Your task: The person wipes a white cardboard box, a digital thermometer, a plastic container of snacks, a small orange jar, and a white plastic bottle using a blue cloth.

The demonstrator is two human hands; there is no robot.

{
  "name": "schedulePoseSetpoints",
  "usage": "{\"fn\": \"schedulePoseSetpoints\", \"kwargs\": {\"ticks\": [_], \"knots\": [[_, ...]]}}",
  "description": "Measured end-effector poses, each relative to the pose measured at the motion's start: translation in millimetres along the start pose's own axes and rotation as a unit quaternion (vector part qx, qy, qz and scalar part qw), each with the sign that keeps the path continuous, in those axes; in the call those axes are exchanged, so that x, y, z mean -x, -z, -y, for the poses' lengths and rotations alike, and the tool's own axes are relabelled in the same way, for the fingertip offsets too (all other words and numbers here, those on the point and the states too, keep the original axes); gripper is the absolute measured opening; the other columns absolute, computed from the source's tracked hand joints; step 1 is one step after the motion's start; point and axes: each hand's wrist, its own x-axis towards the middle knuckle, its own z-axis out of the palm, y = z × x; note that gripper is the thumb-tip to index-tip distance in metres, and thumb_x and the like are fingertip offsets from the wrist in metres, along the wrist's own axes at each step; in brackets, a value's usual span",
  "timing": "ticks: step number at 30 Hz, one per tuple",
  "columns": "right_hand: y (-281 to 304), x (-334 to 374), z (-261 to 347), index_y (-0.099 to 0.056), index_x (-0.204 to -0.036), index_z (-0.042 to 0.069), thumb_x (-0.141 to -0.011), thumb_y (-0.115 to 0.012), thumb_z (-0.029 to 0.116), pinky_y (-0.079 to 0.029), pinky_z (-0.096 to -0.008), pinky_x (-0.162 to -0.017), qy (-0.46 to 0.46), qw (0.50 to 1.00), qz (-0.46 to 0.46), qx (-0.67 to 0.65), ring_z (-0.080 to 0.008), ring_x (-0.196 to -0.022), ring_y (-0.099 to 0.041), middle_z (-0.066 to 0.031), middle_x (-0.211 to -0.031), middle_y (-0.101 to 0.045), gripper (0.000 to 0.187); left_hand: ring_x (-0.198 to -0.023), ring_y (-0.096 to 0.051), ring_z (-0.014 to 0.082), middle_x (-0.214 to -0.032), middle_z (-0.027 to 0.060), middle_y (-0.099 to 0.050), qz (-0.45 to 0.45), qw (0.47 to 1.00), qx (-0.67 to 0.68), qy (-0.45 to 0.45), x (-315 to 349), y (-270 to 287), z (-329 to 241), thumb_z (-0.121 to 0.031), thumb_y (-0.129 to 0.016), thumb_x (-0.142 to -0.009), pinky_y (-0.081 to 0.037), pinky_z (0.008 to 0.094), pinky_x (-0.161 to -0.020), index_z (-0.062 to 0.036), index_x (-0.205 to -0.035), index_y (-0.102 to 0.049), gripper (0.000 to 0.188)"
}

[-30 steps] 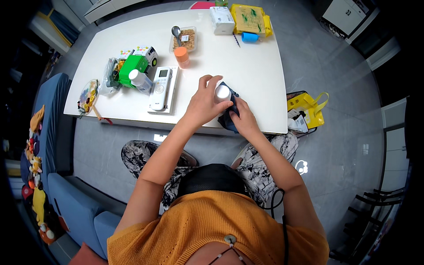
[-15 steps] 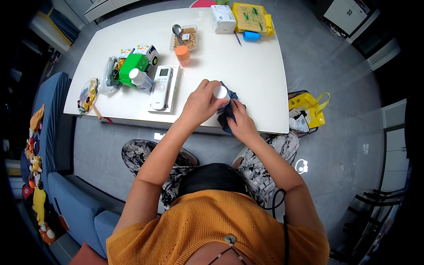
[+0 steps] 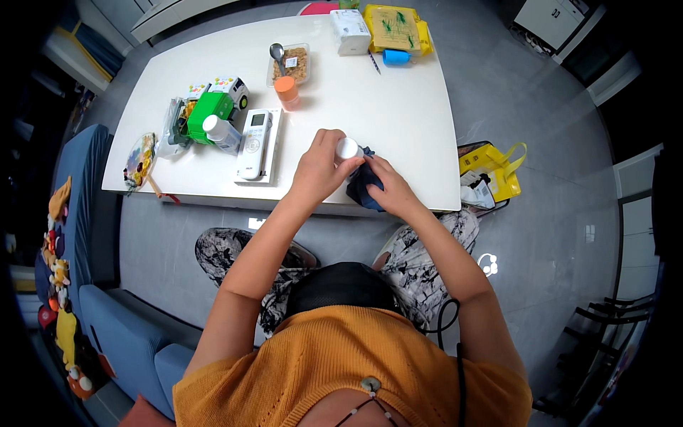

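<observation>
Over the front of the white table (image 3: 320, 164), my left hand (image 3: 318, 167) is closed round a white-capped bottle (image 3: 347, 148). Its round cap faces up, and most of the body is hidden behind my fingers and a cloth. My right hand (image 3: 390, 186) grips the dark blue cloth (image 3: 363, 186) and presses part of it to the bottle's right side. The cloth's lower part hangs bunched by the table's front edge. To the left lie a white remote control (image 3: 254, 146) on a flat white box (image 3: 273, 158) and another white bottle (image 3: 222, 134), which leans.
Beyond the box are a green and white toy truck (image 3: 211, 114), an orange-capped bottle (image 3: 287, 94) and a clear food tub (image 3: 297, 62) with a spoon (image 3: 277, 54). Tissues (image 3: 350, 33), a yellow package (image 3: 397, 30) and a blue cup (image 3: 395, 58) stand far right. A yellow bag (image 3: 504, 174) is on the floor.
The bottle has shifted slightly left in my left hand. My right hand has moved its fingers up along the bottle's side, and the cloth has changed its folds.
</observation>
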Motion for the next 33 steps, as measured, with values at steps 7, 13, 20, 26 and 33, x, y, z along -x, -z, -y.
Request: {"fn": "schedulePoseSetpoints", "kwargs": {"ticks": [7, 13, 20, 26, 33], "knots": [[6, -2, 17, -0.044, -0.135, 0.006, -0.078, -0.055, 0.011, -0.037, -0.0391, -0.104, -0.034, 0.996, -0.049, -0.060, -0.0370, -0.124, -0.045, -0.0219, -0.135, -0.044, 0.058, -0.074, -0.053, 0.0152, -0.110, 0.0110, -0.054, 0.129, 0.985, 0.112, 0.009, -6, 24, 2, -0.016, -0.064, -0.085, -0.046, 0.0262, -0.070, -0.0034, -0.124, -0.052, 0.043], [-4, 6, 56, -0.041, -0.136, 0.001, -0.079, -0.056, 0.009, -0.037, -0.0394, -0.103, 0.062, 0.979, -0.171, -0.089, -0.0368, -0.124, -0.044, -0.0220, -0.135, -0.043, 0.059, -0.071, -0.057, 0.0184, -0.097, 0.0111, -0.055, 0.096, 0.995, 0.005, 0.011, -9, 20, -5, -0.013, -0.071, -0.081, -0.048, 0.0303, -0.066, -0.0011, -0.115, -0.053, 0.040], [-12, 12, 22, -0.037, -0.137, 0.000, -0.079, -0.054, 0.015, -0.039, -0.0408, -0.101, -0.056, 0.996, -0.025, 0.069, -0.0401, -0.121, -0.046, -0.0244, -0.139, -0.037, 0.063, -0.071, -0.062, 0.0266, -0.094, 0.0140, -0.056, 0.044, 0.999, 0.013, 0.008, -6, 11, -3, -0.019, -0.073, -0.078, -0.049, 0.0367, -0.064, -0.0009, -0.106, -0.052, 0.040], [-8, 7, 54, -0.040, -0.137, 0.000, -0.082, -0.055, 0.012, -0.037, -0.0379, -0.103, 0.079, 0.979, -0.176, -0.068, -0.0386, -0.123, -0.045, -0.0239, -0.140, -0.036, 0.058, -0.069, -0.059, 0.0238, -0.092, 0.0138, -0.056, 0.012, 0.999, -0.036, -0.010, -2, 6, -3, -0.025, -0.075, -0.078, -0.048, 0.0337, -0.061, -0.0003, -0.104, -0.052, 0.043], [-18, 6, 24, -0.039, -0.138, 0.007, -0.079, -0.056, 0.018, -0.041, -0.0434, -0.100, -0.074, 0.995, -0.035, 0.060, -0.0420, -0.124, -0.043, -0.0230, -0.141, -0.035, 0.062, -0.075, -0.059, 0.0272, -0.095, 0.0151, -0.055, -0.002, 0.995, -0.099, -0.004, -3, 7, 0, -0.032, -0.077, -0.075, -0.049, 0.0353, -0.064, -0.0012, -0.106, -0.051, 0.051]]}}
